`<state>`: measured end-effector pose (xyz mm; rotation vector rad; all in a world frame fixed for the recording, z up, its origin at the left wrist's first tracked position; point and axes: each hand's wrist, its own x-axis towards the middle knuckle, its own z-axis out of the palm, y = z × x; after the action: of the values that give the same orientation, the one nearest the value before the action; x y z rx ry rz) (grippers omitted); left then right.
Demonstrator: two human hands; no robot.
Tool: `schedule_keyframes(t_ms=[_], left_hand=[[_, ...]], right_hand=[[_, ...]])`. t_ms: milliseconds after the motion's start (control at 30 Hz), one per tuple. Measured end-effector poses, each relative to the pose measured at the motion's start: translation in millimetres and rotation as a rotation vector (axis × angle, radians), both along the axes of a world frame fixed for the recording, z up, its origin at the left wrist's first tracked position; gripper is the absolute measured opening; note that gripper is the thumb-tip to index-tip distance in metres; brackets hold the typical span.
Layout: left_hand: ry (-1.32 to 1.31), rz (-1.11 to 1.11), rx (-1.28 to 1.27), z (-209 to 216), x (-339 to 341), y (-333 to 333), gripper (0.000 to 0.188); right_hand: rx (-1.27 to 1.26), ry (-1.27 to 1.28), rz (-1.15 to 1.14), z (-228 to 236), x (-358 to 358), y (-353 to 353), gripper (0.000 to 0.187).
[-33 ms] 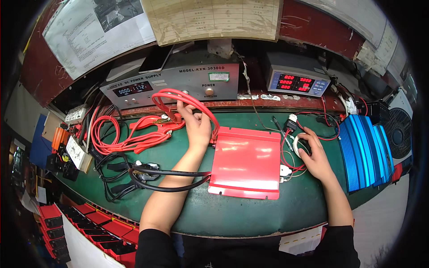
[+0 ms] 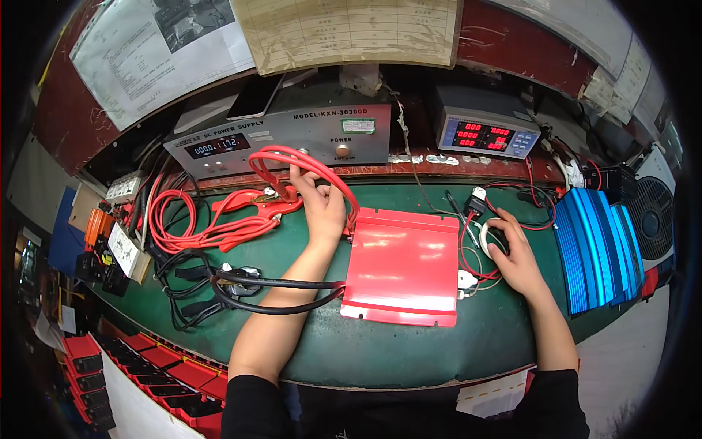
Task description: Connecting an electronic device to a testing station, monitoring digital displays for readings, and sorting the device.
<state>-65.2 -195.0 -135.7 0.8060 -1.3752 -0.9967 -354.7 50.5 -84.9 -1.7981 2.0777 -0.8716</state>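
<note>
1. In the head view, the red box (image 2: 402, 267) is lying on the green table (image 2: 490, 355), cable side pointing left, long axis unclear.
2. Your left hand (image 2: 323, 208) is touching red cables (image 2: 353, 201), grip unclear.
3. Your right hand (image 2: 516, 256) is holding a white ring (image 2: 483, 235).

We are finding the red cable (image 2: 338, 178) partly hiding our left fingers (image 2: 297, 178), and the black cables (image 2: 248, 279) covering strips of our forearm (image 2: 272, 340). The top edge is cropping the chart (image 2: 351, 36), whose small print is escaping us.
</note>
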Motion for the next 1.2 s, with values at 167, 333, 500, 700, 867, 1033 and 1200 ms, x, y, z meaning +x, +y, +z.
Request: schedule_keyframes(t_ms=[167, 333, 500, 700, 867, 1033, 1200], left_hand=[[0.017, -0.007, 0.019, -1.0, 0.2, -0.1, 0.078], [0.023, -0.006, 0.036, 1.0, 0.2, 2.1, 0.078], [0.038, -0.012, 0.034, 2.1, -0.7, 2.8, 0.078], [0.000, 0.012, 0.039, -0.3, 0.6, 1.1, 0.079], [-0.004, -0.003, 0.040, 3.2, -0.2, 2.7, 0.078], [-0.003, -0.002, 0.028, 3.0, 0.7, 1.9, 0.078], [-0.010, 0.000, 0.017, 2.4, 0.5, 1.5, 0.078]], right_hand=[[-0.015, -0.019, -0.001, 0.6, 1.1, -0.5, 0.043], [-0.034, -0.033, -0.004, 0.0, 1.1, -1.0, 0.043], [-0.040, -0.031, -0.004, -0.9, 0.1, -1.3, 0.044], [-0.029, -0.033, -0.008, -0.1, 1.3, -1.8, 0.044], [-0.018, -0.004, -0.011, 0.1, 0.5, -0.5, 0.044], [-0.009, 0.000, -0.009, 1.1, 1.9, -0.9, 0.044], [-0.020, 0.006, -0.009, -0.6, 0.9, 0.3, 0.044]])
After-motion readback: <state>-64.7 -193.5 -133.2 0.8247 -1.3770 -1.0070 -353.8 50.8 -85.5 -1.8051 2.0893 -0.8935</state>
